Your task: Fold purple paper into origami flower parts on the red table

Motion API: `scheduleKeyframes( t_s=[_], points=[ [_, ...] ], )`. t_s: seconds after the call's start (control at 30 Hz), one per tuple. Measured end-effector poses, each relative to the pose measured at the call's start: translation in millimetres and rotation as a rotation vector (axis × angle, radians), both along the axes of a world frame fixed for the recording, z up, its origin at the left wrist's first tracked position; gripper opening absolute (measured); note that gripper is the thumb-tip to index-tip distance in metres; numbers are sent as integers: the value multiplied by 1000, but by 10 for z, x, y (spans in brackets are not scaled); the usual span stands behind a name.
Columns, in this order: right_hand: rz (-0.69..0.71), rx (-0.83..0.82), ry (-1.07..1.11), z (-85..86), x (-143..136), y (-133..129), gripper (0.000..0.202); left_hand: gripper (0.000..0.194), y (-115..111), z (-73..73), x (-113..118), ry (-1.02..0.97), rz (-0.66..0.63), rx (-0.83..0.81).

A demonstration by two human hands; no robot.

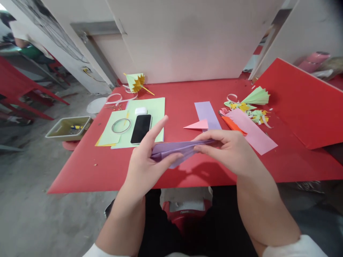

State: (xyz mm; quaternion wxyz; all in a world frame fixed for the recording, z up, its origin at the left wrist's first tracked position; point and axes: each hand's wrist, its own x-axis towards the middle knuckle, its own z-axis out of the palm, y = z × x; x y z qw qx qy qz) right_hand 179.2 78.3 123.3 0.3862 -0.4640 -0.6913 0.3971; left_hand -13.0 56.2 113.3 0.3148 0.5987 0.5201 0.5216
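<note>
Folded purple paper [178, 150] is held above the front of the red table [107, 175], between both hands. My left hand [147, 160] grips its left end, with the thumb along the near side and a finger pointing up and away. At the right end, my right hand [225, 148] pinches the paper between thumb and fingers. Beyond the hands lie a flat purple strip [209, 112] and a folded pink paper triangle [198, 125], which overlaps the strip's near part. Some of the folds are hidden by the fingers.
A phone [141, 129], a white case [141, 111] and a tape roll [121, 125] rest on green sheets [158, 107] at left. Right of centre are an orange tool [232, 125], a pink strip [254, 134] and paper scraps [258, 116]. A red board [305, 103] leans at right.
</note>
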Motion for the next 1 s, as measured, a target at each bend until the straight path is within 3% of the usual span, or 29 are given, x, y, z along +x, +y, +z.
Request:
scheduleKeyframes(
  t_s=[0.17, 0.33, 0.43, 0.6, 0.83, 1.0],
  points=[
    [49, 8, -50, 4, -33, -15, 8, 66, 7, 7, -23, 84, -38, -48],
    [-6, 85, -122, -46, -72, -6, 10, 34, 44, 2, -101, 301, -103, -29],
    [1, 112, -165, -68, -92, -2, 11, 23, 66, -38, -97, 314, -107, -24],
    [8, 134, -194, -78, -121, -15, 11, 35, 63, -86, -5, 153, -145, -47],
    [30, 157, -212, -81, -139, -18, 11, 36, 65, -72, -17, 125, -179, -61],
    [-31, 123, -210, -50, -24, 5, 9, 45, 89, 3, -124, 198, -74, 10]
  ],
)
